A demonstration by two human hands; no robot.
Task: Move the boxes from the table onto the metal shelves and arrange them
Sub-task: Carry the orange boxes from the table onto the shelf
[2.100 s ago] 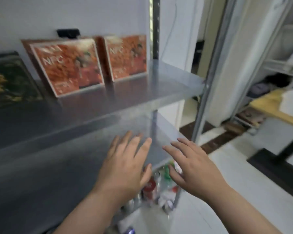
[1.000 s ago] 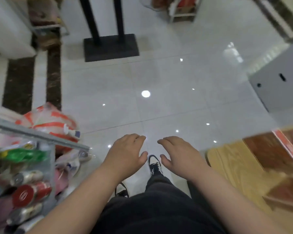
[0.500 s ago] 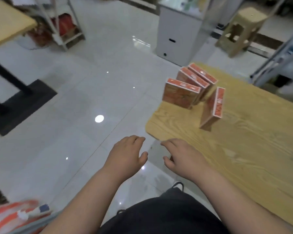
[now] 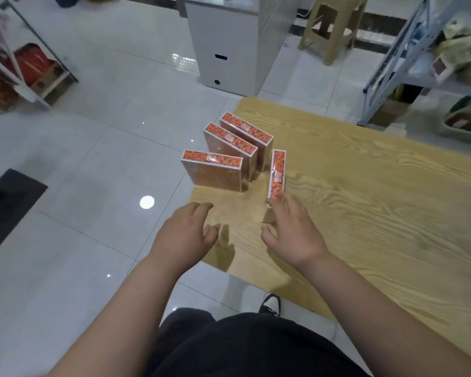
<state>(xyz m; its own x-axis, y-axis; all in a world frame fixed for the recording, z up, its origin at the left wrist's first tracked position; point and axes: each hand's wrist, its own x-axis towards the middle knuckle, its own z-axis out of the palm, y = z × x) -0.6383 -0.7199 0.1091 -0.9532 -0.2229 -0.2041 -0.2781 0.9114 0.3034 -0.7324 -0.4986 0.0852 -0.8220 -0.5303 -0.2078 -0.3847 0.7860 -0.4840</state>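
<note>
Several flat orange boxes stand on edge near the left corner of the wooden table (image 4: 378,213). Three of them lean in a row: the nearest box (image 4: 215,172), the middle box (image 4: 229,144) and the far box (image 4: 246,130). A single box (image 4: 278,172) stands apart to their right. My right hand (image 4: 291,232) reaches over the table, its straight fingertips at the near end of that single box. My left hand (image 4: 186,235) hovers open above the table's corner, holding nothing. The shelves where I put boxes are out of view.
A grey cabinet (image 4: 229,44) and a beige plastic stool (image 4: 335,23) stand on the white tiled floor beyond the table. A metal rack (image 4: 419,50) with packaged goods is at the right. Another rack (image 4: 25,63) is at the left. My shoe (image 4: 269,304) shows under the table edge.
I have turned away from the metal shelf to the table. Both hands have come forward over the table corner, and my right hand has reached the single standing box.
</note>
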